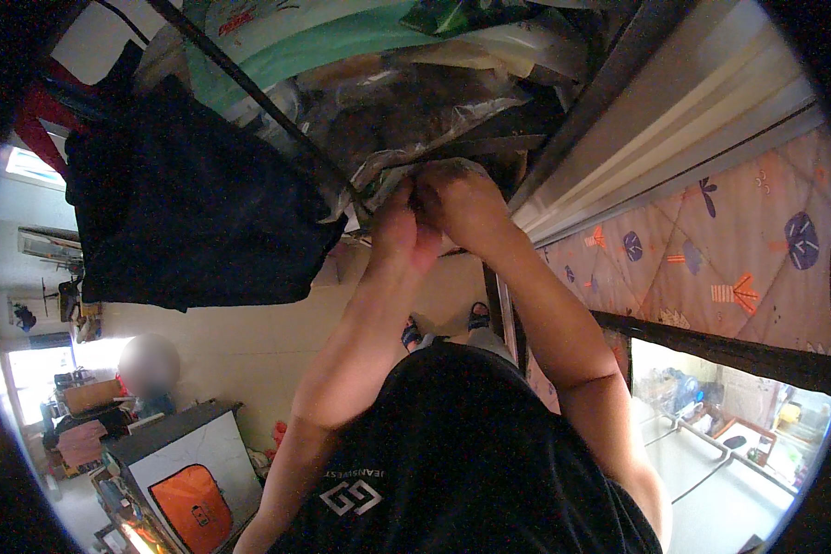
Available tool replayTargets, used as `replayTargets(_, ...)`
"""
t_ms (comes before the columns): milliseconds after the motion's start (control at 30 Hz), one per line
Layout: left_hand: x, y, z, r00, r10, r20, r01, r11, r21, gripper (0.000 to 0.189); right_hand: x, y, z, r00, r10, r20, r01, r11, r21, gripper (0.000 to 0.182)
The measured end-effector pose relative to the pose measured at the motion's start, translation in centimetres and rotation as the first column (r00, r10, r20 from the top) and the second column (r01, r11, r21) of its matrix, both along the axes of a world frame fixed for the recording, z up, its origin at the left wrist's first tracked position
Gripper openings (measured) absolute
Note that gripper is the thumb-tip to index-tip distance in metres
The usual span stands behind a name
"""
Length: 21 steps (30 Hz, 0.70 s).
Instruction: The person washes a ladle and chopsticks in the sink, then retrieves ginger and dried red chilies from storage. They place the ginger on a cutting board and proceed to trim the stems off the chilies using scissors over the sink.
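In the head view my left hand point(396, 220) and my right hand point(460, 197) are close together at the upper middle, at the lower edge of a crumpled clear plastic bag point(415, 104). The right hand's fingers are curled; the left hand is slightly blurred. Their fingertips are hidden, so I cannot tell whether either grips the bag. A thin dark metal bar point(263, 100) slants down to just left of the left hand. Dark cloth point(201, 194) hangs left of the bar. Behind the clear bag lies a green and white plastic package point(284, 59).
A pale ribbed frame point(665, 131) and a patterned curtain point(699, 256) stand to my right, above a window opening point(727, 429). At lower left an orange pouch point(192, 509) lies on a white-topped cabinet point(173, 450). Farther back is a person point(149, 367) among stacked goods.
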<state>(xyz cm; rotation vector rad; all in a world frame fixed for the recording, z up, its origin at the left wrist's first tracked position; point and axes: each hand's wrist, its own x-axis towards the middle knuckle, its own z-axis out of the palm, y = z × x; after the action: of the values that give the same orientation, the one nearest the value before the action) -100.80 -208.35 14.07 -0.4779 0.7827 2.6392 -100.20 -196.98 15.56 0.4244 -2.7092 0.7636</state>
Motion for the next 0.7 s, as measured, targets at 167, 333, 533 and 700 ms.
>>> replayTargets(167, 0.0, 0.2, 2.2, 0.999, -0.022, -0.036, 0.022, 1.000, -0.013, 0.030, 2.3, 2.8, 1.6, 0.991, 0.062, 0.118, 0.043, 0.685, -0.727, 0.019)
replayTargets(333, -0.5, 0.6, 2.4, 1.000, -0.018, 0.011, 0.018, 1.000, -0.020, 0.029, 5.7, 6.4, 1.1, 0.836, 0.526, 0.155, 0.396, -0.383, -0.835, 0.016)
replayTargets(533, -1.2, 1.1, 1.6, 0.990, -0.137, 0.042, 0.140, 0.988, -0.072, 0.028, 8.2, 7.6, -1.1, 0.743, 0.669, -0.001, 0.462, -0.514, -0.722, 0.014)
replayTargets(700, -1.1, 1.8, 2.1, 0.958, -0.286, 0.029, 0.286, 0.942, -0.178, 0.028, 9.7, 7.4, -1.3, 0.796, 0.584, 0.163, 0.492, -0.466, -0.735, 0.015)
